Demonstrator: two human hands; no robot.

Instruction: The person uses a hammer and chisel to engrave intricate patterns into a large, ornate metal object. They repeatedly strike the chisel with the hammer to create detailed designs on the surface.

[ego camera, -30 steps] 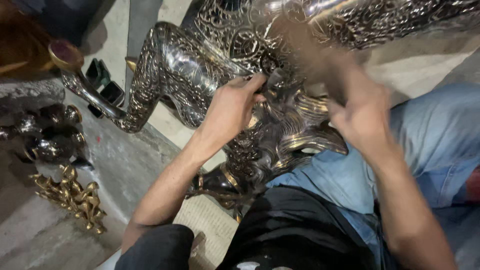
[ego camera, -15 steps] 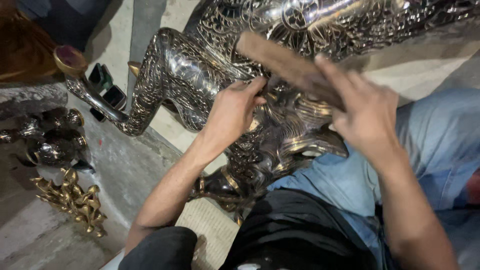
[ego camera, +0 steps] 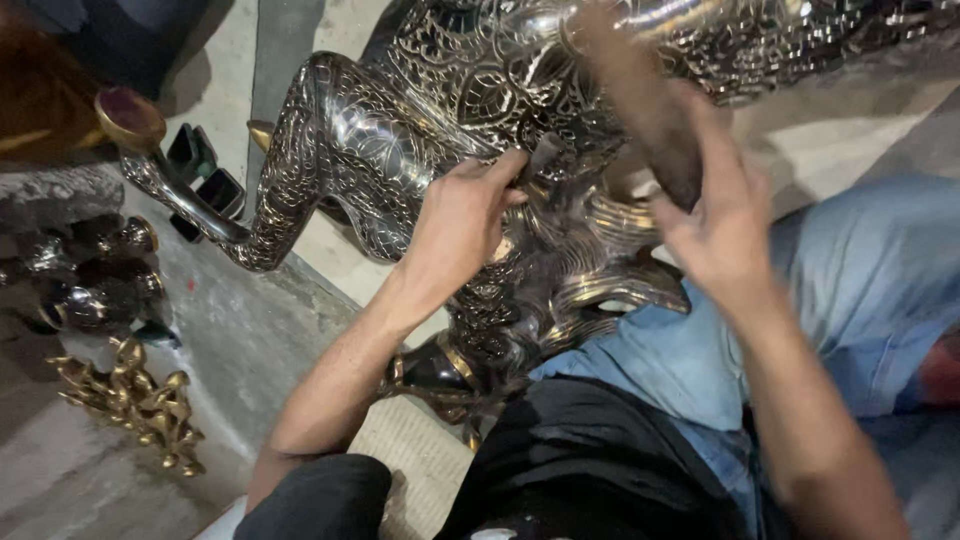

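Left hand (ego camera: 462,225) pins chisel (ego camera: 541,158) to statue (ego camera: 420,110) — right hand (ego camera: 715,215) raises mallet (ego camera: 640,110).

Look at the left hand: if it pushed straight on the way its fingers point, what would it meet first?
The left hand already holds a small dark tool against the engraved metal statue; it would likely meet that.

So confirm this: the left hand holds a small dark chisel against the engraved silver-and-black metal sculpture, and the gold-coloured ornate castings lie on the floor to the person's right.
Wrong side. The head view shows the gold-coloured ornate castings on the floor to the person's left. The left hand does hold the small dark chisel against the engraved silver-and-black metal sculpture.
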